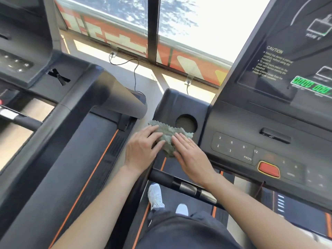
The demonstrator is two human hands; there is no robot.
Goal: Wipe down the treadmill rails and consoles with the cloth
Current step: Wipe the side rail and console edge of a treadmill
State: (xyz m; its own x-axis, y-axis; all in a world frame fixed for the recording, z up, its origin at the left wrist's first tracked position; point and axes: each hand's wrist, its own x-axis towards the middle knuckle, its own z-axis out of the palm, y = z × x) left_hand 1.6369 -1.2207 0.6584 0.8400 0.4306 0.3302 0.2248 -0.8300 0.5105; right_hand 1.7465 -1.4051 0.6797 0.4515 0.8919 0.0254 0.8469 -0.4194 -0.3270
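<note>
A crumpled grey-green cloth (168, 134) with a zigzag edge lies on the left wing of the black treadmill console (239, 123), just below a round cup holder (186, 123). My left hand (142, 150) presses flat on the cloth's left side, fingers together. My right hand (191, 154) lies flat on its right side. Both palms face down; neither hand wraps around the cloth. The console's keypad (233, 147) and red stop button (269, 169) sit to the right. A front handrail (181, 186) with metal sensor plates runs below my hands.
A second treadmill (75, 126) with orange stripes and its own console (19, 56) stands at left. Power cables (134, 69) run across the floor to the window ahead. The lit upright display (294, 56) rises at right. My white shoes (156, 196) stand on the belt.
</note>
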